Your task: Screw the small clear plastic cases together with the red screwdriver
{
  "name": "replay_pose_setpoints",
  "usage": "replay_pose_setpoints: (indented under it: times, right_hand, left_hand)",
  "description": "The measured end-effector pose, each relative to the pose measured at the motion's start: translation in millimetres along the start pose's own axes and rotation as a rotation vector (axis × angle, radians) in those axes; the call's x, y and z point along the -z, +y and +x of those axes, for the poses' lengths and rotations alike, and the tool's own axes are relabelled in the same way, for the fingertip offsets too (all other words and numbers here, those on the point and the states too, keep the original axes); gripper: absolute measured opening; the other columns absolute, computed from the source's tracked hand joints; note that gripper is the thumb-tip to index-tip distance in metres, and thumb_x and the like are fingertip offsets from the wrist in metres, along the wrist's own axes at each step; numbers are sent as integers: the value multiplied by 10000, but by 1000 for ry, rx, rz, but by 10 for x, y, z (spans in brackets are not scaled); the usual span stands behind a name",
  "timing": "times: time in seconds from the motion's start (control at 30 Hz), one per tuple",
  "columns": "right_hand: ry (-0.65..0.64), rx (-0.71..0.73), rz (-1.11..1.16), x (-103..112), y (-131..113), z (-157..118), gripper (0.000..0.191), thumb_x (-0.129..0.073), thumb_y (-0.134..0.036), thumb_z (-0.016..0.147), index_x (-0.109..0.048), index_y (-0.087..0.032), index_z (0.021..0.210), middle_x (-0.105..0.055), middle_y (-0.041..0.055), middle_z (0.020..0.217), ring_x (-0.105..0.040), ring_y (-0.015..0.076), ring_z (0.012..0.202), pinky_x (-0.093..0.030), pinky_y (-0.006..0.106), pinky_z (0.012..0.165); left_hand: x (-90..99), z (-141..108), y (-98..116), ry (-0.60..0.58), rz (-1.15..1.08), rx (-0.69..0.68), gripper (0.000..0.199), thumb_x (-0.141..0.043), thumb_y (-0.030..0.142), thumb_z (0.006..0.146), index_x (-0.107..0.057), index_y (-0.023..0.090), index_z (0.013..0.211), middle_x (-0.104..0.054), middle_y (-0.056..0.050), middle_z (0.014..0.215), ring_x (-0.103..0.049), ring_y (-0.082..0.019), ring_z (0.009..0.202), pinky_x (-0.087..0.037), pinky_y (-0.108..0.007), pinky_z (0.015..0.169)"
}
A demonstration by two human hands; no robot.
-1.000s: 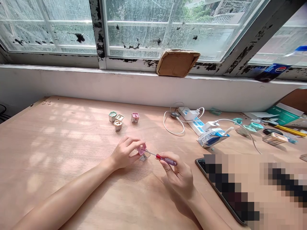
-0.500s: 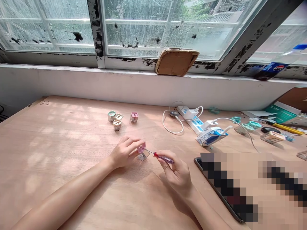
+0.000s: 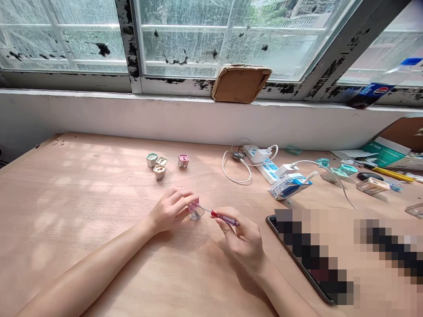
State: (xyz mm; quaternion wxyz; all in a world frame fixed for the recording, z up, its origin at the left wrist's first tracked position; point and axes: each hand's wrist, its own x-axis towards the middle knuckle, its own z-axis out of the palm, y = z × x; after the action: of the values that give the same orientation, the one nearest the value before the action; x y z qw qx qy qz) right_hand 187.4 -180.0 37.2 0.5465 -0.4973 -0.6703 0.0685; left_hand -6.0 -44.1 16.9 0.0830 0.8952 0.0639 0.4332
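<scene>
My left hand [image 3: 174,208] is closed on a small pink plastic piece [image 3: 193,205], tilted above the wooden table. Just under it stands a small clear container [image 3: 196,215]; whether the two touch I cannot tell. My right hand [image 3: 243,233] grips a screwdriver [image 3: 226,218] with a purple handle and a red collar. Its thin shaft points left, and the tip reaches the pink piece. Beyond my hands stand a pink-topped small box [image 3: 183,161], a green-topped one [image 3: 152,159] and two cream-topped ones, the nearer a cream-topped box [image 3: 159,172].
To the right lie a white power strip [image 3: 261,163] with cables, a blue and white drink carton [image 3: 288,186] and a dark-edged phone [image 3: 297,264], partly pixelated. Farther right are green-topped boxes [image 3: 339,174] and a yellow cutter [image 3: 391,173]. A cola bottle [image 3: 378,90] leans by the window.
The whole view has shifted slightly. Both hands keep nearly the same pose, with the screwdriver tip still at the pink piece.
</scene>
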Motion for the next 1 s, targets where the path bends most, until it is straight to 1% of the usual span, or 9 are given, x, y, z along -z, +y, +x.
replay_pose_setpoints:
  times: [0.23,0.33,0.4,0.47,0.57,0.67,0.83,0.93,1.0]
  right_hand:
    - [30,31,-19,13,7,-35,155,-627,-146,955,-689,-240,1062,-750,30,859,-726,166,707,-586,266,616]
    - [161,33,41,50,70,-59,160,-618,-148,959,-688,-240,1070,-736,28,854,-715,163,688,-589,278,618]
    - [271,3,56,70,142,-66,160,-614,-159,964,-689,-241,1079,-728,28,865,-712,163,698,-598,290,637]
    - [289,-45,-3,76,232,-59,155,-627,-188,961,-702,-237,1088,-740,35,897,-724,174,735,-613,305,667]
    - [158,-111,-143,62,382,-36,196,-622,-229,962,-728,-228,1127,-777,59,989,-757,207,847,-638,334,761]
    - [41,-146,-198,43,527,-26,257,-589,-239,964,-736,-231,1175,-786,61,1050,-763,218,912,-642,338,810]
    - [-103,-217,-303,50,708,-27,266,-571,-269,961,-748,-244,1159,-775,70,1067,-742,245,946,-623,374,790]
    - [-178,-223,-357,62,747,-12,250,-580,-245,943,-753,-232,1123,-762,77,1070,-728,261,976,-606,415,845]
    - [-182,-189,-357,68,712,6,242,-586,-223,935,-743,-223,1119,-756,82,1073,-719,268,998,-599,428,867]
  left_hand:
    - [-19,-4,-8,-6,-33,16,372,-613,130,954,-550,191,1316,-710,-118,1148,-645,-217,1056,-518,-390,976]
    - [-32,-4,-19,34,-55,39,361,-638,149,947,-551,201,1293,-712,-109,1139,-654,-216,1057,-502,-417,1018]
    - [-37,-5,-27,92,-91,79,323,-648,161,943,-557,198,1251,-704,-115,1141,-662,-215,1073,-518,-402,997]
    - [-38,-9,-35,151,-161,155,237,-640,165,946,-571,195,1170,-696,-120,1141,-675,-212,1087,-541,-360,939]
    - [-38,-26,-49,192,-264,301,82,-626,182,954,-578,195,1019,-699,-109,1104,-694,-218,1097,-544,-328,894]
    - [-52,-67,-74,227,-328,424,57,-622,229,961,-576,196,968,-720,-94,1037,-702,-232,1097,-537,-328,893]
    - [-93,-120,-83,312,-501,662,199,-635,383,960,-609,188,994,-736,-101,1034,-708,-235,1035,-545,-348,888]
    - [-75,-38,-2,386,-641,775,285,-682,453,922,-621,177,959,-737,-98,997,-707,-219,946,-549,-331,830]
    - [-40,60,89,441,-738,822,315,-733,465,879,-614,173,881,-735,-76,922,-702,-202,884,-543,-312,796]
